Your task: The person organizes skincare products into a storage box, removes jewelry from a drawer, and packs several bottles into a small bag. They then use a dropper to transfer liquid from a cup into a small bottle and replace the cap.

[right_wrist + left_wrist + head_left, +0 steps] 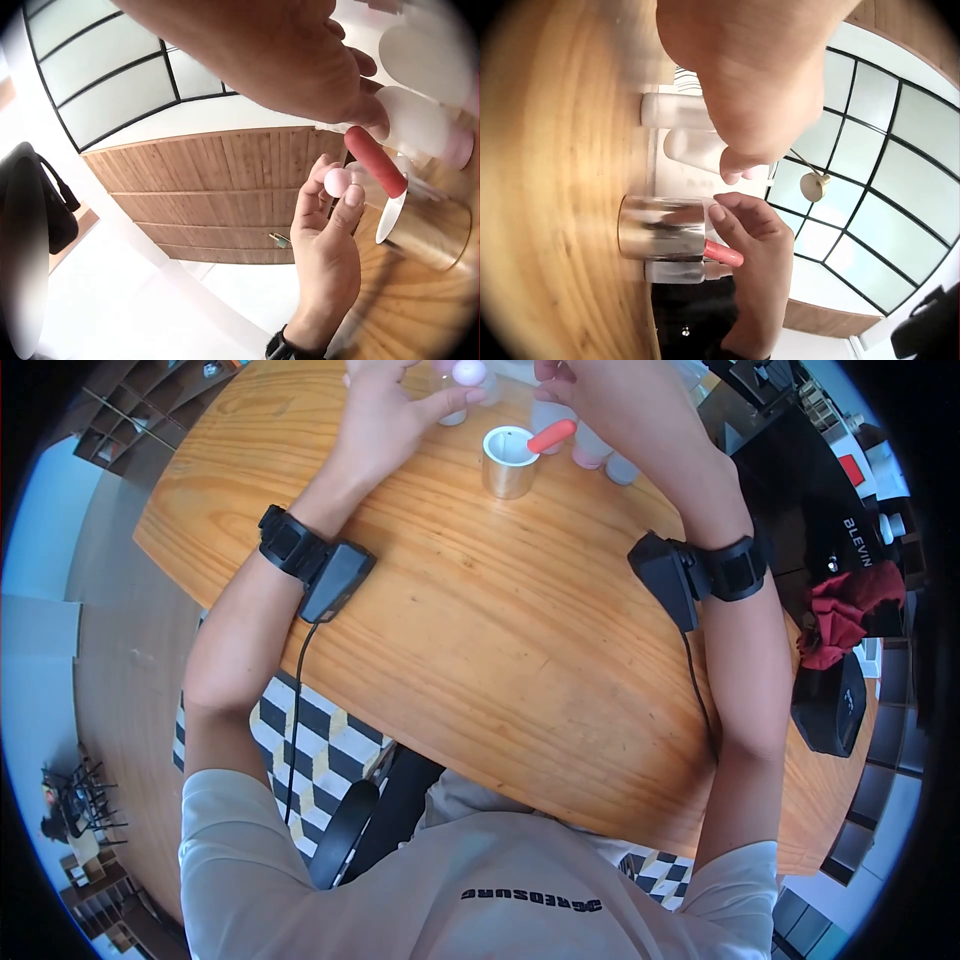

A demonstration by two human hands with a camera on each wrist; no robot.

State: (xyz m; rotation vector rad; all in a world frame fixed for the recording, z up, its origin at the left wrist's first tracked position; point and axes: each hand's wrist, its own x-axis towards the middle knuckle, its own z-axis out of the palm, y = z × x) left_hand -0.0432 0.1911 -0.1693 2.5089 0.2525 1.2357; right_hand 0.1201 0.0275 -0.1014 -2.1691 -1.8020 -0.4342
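Between thumb and fingers, my left hand (385, 405) pinches a small, smooth pink ball-shaped piece (337, 182). A metal cup (508, 475) stands upright just in front of the hands, and a red handle (552, 436) leans out over its rim. My right hand (630, 410) is beyond the cup, on its right. In the left wrist view the right thumb and fingers (731, 217) are bent close above the cup and red handle; I cannot tell whether they hold anything. Close to the right fingertips, a frosted bottle (416, 120) with a pink end overlaps them in the right wrist view.
More frosted bottles (622, 470) stand behind the cup on the wooden table (480, 620). At the table's right side are a black box (800, 510), a dark red cloth (850, 610) and a black case (832, 705). A cable (297, 730) hangs from the left wrist camera.
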